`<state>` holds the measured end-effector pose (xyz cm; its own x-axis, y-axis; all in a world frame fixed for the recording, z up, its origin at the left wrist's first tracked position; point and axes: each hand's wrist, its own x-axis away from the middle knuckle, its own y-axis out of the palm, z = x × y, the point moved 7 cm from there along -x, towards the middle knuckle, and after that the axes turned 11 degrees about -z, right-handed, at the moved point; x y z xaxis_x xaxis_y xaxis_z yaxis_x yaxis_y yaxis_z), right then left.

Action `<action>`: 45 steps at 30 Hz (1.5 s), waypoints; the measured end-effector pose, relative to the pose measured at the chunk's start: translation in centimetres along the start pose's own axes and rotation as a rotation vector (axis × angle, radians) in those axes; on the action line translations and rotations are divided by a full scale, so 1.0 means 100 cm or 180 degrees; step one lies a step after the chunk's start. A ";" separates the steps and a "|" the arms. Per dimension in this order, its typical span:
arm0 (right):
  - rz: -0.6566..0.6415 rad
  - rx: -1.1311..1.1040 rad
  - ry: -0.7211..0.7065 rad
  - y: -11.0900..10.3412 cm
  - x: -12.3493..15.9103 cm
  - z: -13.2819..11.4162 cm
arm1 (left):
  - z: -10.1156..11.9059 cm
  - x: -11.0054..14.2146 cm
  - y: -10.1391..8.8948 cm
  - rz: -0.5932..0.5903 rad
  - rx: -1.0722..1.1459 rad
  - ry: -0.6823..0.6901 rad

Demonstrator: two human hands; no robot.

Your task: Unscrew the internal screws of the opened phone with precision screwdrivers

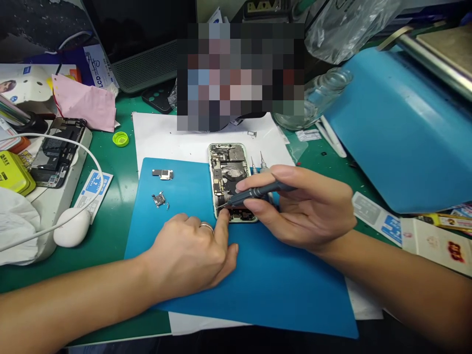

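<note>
An opened phone (230, 169) with its insides showing lies on a blue mat (258, 275). My right hand (306, 209) is closed round a dark screwdriver (258, 191), whose tip points down-left into the phone's lower end. My left hand (191, 253) rests on the mat, forefinger stretched out and touching the phone's bottom left corner, other fingers curled; a ring shows on one finger. Two small removed parts (162, 173) (159, 199) lie on the mat to the left. Two more screwdrivers (258, 164) lie just right of the phone.
A second opened phone (59, 150) lies on a white box at the left, beside a white cable and a white mouse-like object (72, 227). A green cap (120, 139) sits on the green table. A glass jar (313, 101) stands behind; a large blue sheet (398, 132) rises at the right.
</note>
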<state>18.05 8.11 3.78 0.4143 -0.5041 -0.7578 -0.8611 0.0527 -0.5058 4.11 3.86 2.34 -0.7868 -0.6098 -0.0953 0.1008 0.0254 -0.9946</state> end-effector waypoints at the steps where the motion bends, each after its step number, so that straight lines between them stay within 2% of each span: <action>1: -0.0002 -0.0010 0.0007 0.000 0.000 0.000 | 0.000 0.000 0.001 -0.0026 0.0002 -0.0009; 18: -0.0120 -0.0087 0.0115 0.003 0.002 0.005 | -0.001 0.000 0.000 0.0097 0.0081 0.0139; 27: -0.0616 -0.0219 0.0113 0.004 -0.001 0.005 | -0.002 -0.002 0.001 0.0063 0.0202 0.0153; 35: -0.0821 -0.0337 -0.0108 0.010 -0.009 -0.007 | -0.004 -0.002 0.002 0.0050 0.0291 0.0128; 38: -0.0937 -0.0347 -0.0047 0.010 -0.009 -0.007 | -0.004 -0.002 0.002 0.0047 0.0245 0.0128; 45: -0.0691 -0.0422 0.0080 0.005 -0.004 -0.002 | -0.002 -0.002 0.000 0.0062 0.0199 0.0152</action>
<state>17.36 8.15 3.89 0.5877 -0.5126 -0.6260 -0.7845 -0.1719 -0.5958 4.15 4.09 2.31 -0.8124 -0.5711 -0.1179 0.1529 -0.0135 -0.9881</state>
